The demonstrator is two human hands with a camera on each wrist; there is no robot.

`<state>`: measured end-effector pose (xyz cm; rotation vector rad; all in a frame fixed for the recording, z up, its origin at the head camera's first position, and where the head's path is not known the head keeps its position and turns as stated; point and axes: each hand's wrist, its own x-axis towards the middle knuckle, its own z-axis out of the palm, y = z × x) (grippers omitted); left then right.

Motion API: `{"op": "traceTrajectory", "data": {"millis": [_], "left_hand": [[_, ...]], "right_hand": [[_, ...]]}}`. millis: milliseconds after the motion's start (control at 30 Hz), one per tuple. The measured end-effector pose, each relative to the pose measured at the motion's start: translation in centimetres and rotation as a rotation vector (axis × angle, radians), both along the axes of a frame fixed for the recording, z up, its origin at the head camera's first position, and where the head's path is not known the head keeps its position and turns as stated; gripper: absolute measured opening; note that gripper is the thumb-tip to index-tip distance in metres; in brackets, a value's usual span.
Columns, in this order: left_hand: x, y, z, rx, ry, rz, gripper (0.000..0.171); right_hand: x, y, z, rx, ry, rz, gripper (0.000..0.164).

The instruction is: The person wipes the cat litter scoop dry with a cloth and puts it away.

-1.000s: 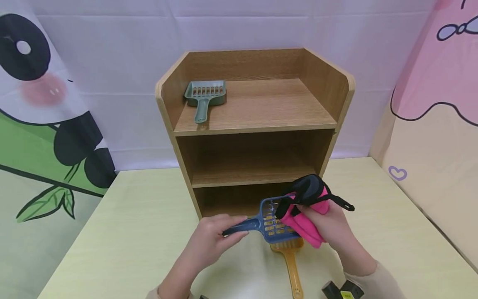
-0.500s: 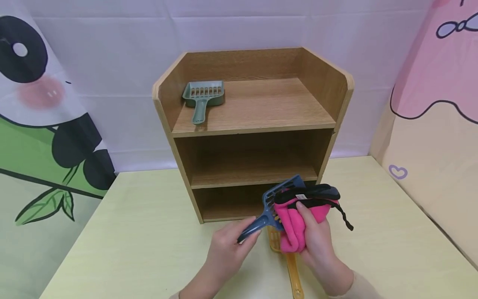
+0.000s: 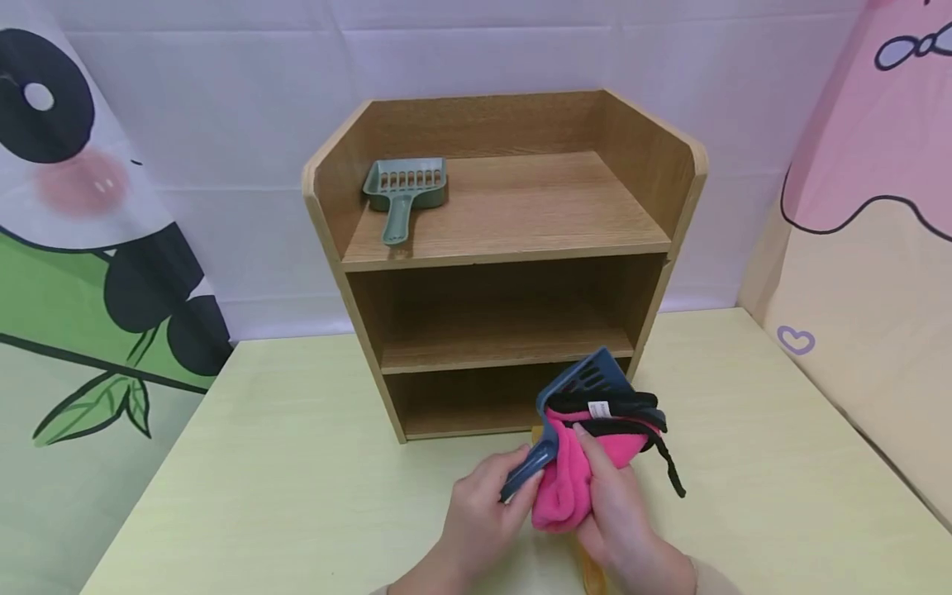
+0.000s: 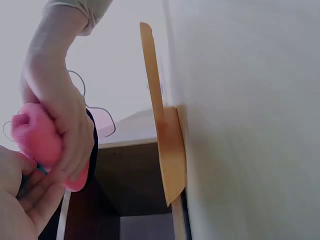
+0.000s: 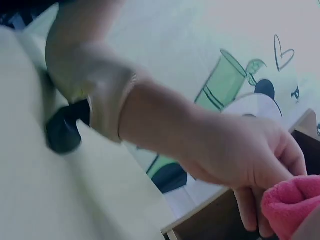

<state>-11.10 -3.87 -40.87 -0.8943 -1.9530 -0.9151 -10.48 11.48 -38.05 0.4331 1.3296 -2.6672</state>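
Observation:
My left hand (image 3: 491,504) grips the handle of a blue slotted litter scoop (image 3: 531,467), whose head (image 3: 602,372) tilts up before the shelf unit. In my right hand (image 3: 621,512) is a folded bright pink and black cloth (image 3: 565,487) with a white label and a dangling black cord; the thumb presses on its front. The cloth lies against the scoop and covers part of its head. Below the hands, an orange litter scoop (image 4: 169,150) rests on the table, mostly hidden in the head view. In the right wrist view the pink cloth (image 5: 292,205) shows beside the left hand (image 5: 245,150).
A wooden shelf unit (image 3: 476,263) with three levels stands at the back of the pale table (image 3: 297,479). On its top level, at the left, lies a grey-green litter scoop (image 3: 405,194). Printed cloth walls (image 3: 223,165) surround the table.
The blue scoop has turned from level to tilted up, and both hands have come closer together and lower. The pink cloth has been refolded against the scoop, its cord now hanging down.

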Motion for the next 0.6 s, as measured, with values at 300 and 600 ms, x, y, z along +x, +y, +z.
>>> {"op": "traceTrajectory", "data": {"millis": [300, 600], "left_hand": [[0.1, -0.5, 0.5, -0.044, -0.086, 0.009, 0.027], [-0.3, -1.1, 1.3, -0.049, -0.201, 0.033, 0.022]], "right_hand": [[-0.9, 0.2, -0.5, 0.022, 0.030, -0.053, 0.048], [-2.7, 1.6, -1.0, 0.103, 0.081, -0.244, 0.031]]}}
